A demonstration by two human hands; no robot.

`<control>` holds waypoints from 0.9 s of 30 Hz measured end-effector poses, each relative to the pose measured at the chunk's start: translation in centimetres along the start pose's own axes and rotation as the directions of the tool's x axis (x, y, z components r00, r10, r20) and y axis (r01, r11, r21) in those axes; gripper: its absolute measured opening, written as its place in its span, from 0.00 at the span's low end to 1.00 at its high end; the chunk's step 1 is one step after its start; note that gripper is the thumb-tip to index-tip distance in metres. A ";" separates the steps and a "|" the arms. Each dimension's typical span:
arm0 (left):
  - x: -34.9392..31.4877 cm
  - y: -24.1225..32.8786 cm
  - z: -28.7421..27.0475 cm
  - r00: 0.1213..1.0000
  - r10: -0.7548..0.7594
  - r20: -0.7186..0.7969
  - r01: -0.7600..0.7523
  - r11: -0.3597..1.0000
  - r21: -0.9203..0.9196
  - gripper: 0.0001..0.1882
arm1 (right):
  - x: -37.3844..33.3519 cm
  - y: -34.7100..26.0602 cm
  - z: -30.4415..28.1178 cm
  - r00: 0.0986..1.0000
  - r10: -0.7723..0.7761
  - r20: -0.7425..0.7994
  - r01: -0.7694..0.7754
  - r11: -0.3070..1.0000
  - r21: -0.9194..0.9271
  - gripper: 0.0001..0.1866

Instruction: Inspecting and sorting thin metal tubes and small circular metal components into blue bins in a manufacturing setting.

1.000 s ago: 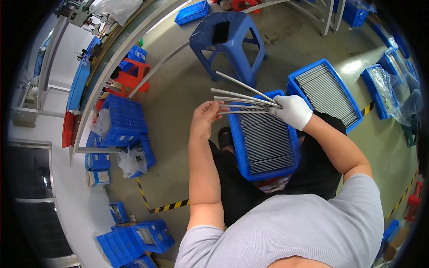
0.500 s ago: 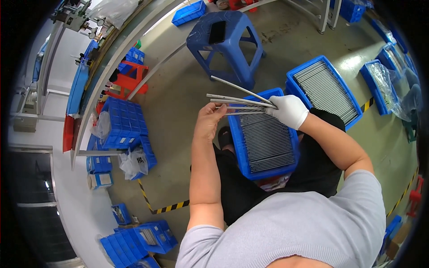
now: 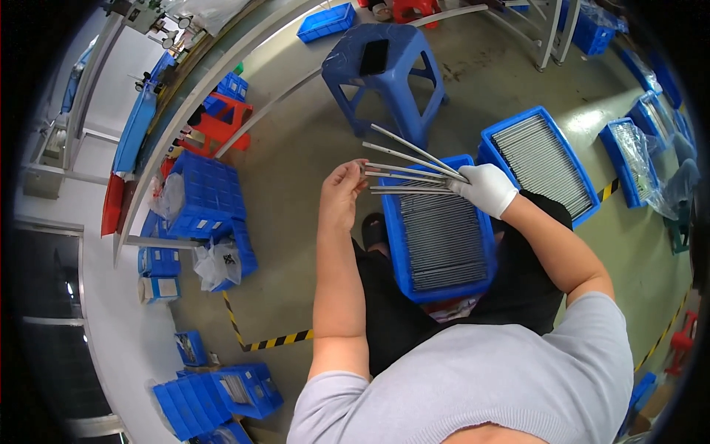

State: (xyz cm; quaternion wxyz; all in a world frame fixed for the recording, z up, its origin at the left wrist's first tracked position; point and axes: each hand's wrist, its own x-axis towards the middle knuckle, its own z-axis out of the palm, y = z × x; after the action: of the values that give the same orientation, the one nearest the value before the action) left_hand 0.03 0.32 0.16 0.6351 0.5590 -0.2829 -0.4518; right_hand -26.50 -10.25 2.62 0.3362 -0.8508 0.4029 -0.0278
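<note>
My right hand, in a white glove, is closed around one end of several thin metal rods. They fan out to the left, their far ends spread apart. My bare left hand is at those free ends, thumb and fingers pinched on the tip of a middle rod. Below the rods, between my knees, a blue crate holds rows of similar rods. A second blue crate stands beyond it to the right, filled with lighter-looking rods.
Ahead stands a blue plastic stool with a dark phone on it. Stacked blue crates and a red stool sit by the workbench on the left. A plastic-wrapped crate lies at right. Black-yellow tape marks the floor.
The rods have fanned wider, with another one now angled apart at the top. My left hand has shifted slightly at the rod ends. The whole view has moved a little.
</note>
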 end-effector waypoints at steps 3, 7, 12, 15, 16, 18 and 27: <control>-0.2 -0.4 0.3 0.996 -0.016 0.092 0.021 0.999 -0.050 0.14 | 0.2 0.1 0.1 1.000 -0.021 -0.022 0.020 0.999 -0.048 0.22; -0.4 -0.4 0.3 0.994 -0.012 0.106 0.017 0.999 -0.047 0.13 | 0.2 -0.1 -0.2 0.998 -0.019 -0.060 0.016 0.998 -0.058 0.23; -0.2 -0.2 0.5 0.993 0.043 0.110 -0.049 0.998 0.049 0.11 | -0.2 -0.1 -0.1 0.980 -0.081 -0.182 0.052 0.986 -0.159 0.21; 0.0 -0.2 0.6 0.991 0.082 0.106 -0.092 0.992 0.091 0.10 | -0.2 0.0 0.0 0.967 -0.126 -0.221 0.081 0.976 -0.202 0.21; 0.1 -0.2 0.6 0.992 0.077 0.101 -0.086 0.993 0.082 0.10 | -0.1 -0.1 -0.1 0.978 -0.091 -0.186 0.060 0.984 -0.166 0.21; -0.1 0.1 0.5 0.992 0.058 0.115 -0.061 0.998 0.020 0.11 | 0.0 0.1 -0.1 0.988 -0.056 -0.142 0.042 0.994 -0.099 0.21; -0.4 -0.2 1.1 0.984 0.070 0.166 -0.084 0.993 0.079 0.11 | -0.2 -0.2 0.3 0.989 -0.047 -0.143 0.034 0.995 -0.097 0.20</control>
State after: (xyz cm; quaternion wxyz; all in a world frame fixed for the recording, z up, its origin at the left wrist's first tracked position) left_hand -1.17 0.20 0.32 0.6022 0.5355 -0.3747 -0.4585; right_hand -26.37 -9.87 2.51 0.2650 -0.8694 0.4098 -0.0776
